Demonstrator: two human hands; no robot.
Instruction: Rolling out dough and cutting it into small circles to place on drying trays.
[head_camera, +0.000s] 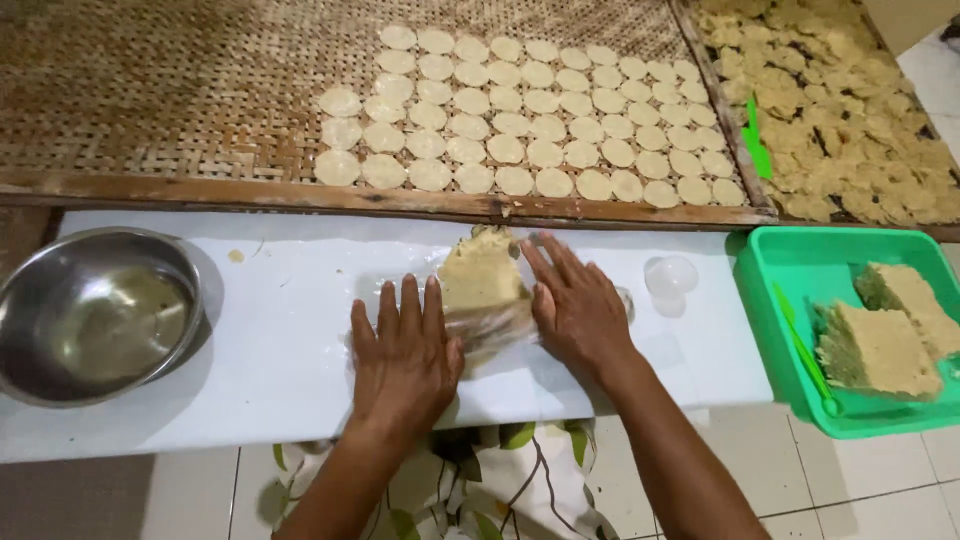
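Pale, soft dough (482, 280) lies at the centre of a white work board (250, 370), partly covered by a clear plastic sheet (495, 330), as a person presses both hands flat beside it. The left hand (402, 350) rests palm down at the lump's near left edge, fingers straight and spread; the right hand (575, 305) lies flat against its right side, fingers extended, gripping nothing. The dough looks pliable and likely sticky and easily torn, best handled through the plastic or lifted from underneath with open palms. A steel bowl (95, 315) sits at the board's left end. To the right, a small clear cup (671, 277) stands near a green plastic tray (775, 262) holding slabs of dough (880, 350) and a green scraper (803, 350). Beyond, rows of round dough discs (530, 125) cover a woven bamboo tray (160, 100), with a second tray of dried pieces (840, 120) at far right.
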